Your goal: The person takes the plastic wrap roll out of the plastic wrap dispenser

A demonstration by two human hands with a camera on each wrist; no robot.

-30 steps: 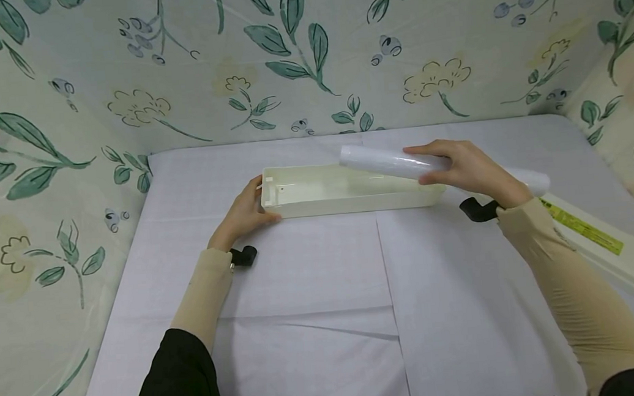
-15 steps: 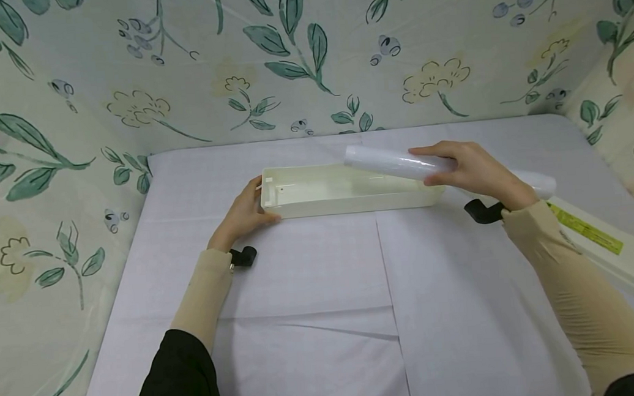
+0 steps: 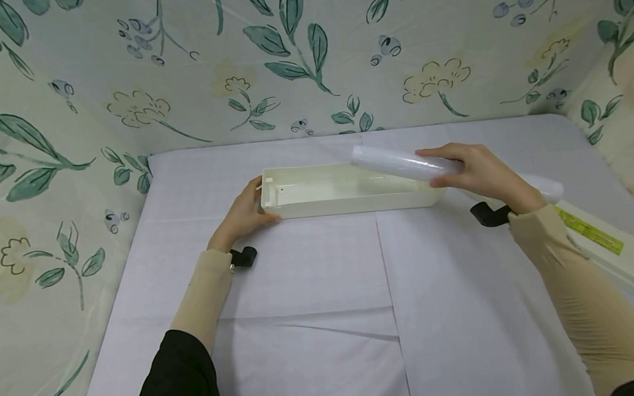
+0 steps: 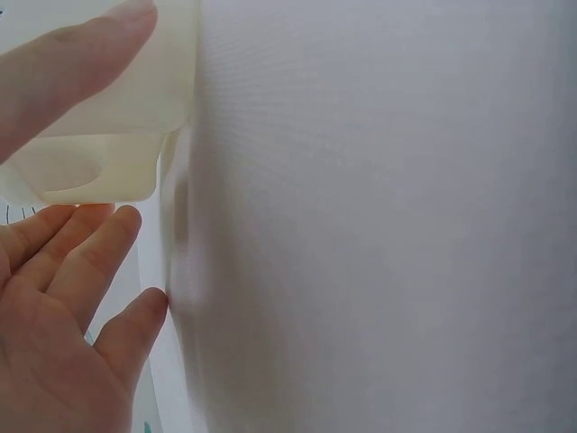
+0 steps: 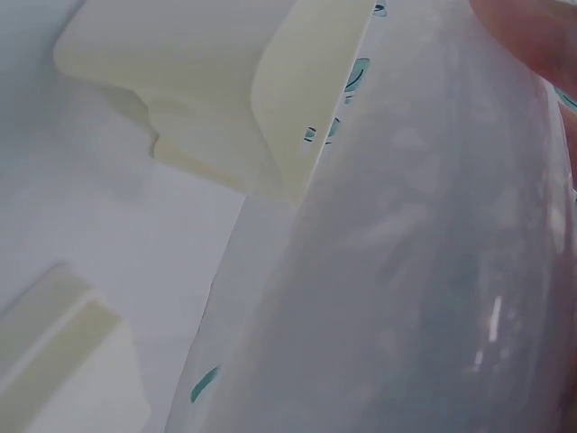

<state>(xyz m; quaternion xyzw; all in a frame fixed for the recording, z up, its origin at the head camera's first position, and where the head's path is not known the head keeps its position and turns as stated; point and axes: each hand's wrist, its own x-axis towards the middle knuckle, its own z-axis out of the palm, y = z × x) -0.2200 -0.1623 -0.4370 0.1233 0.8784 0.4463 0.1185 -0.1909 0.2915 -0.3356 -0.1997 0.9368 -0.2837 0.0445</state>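
Note:
My left hand (image 3: 244,215) holds the left end of a long cream plastic box (image 3: 328,207), thumb at the front and fingers at the back. Its end wall (image 4: 108,108) shows close up in the left wrist view. The box is open at the top and its left part shows a bare inside. A roll of clear plastic wrap (image 3: 392,163) slants over the box's right end, gripped around its middle by my right hand (image 3: 475,171). In the right wrist view the shiny roll (image 5: 406,271) fills much of the picture, with a loose film edge along its left side.
A long cream lid (image 3: 625,262) with a yellow-green label (image 3: 590,231) lies slanted on the right, partly behind my right forearm. A creased white cloth (image 3: 311,272) covers the table. Floral fabric (image 3: 307,57) hangs behind and at both sides.
My right hand has drifted slowly to the right, carrying the roll of plastic wrap with it. The left hand and the box have stayed in place.

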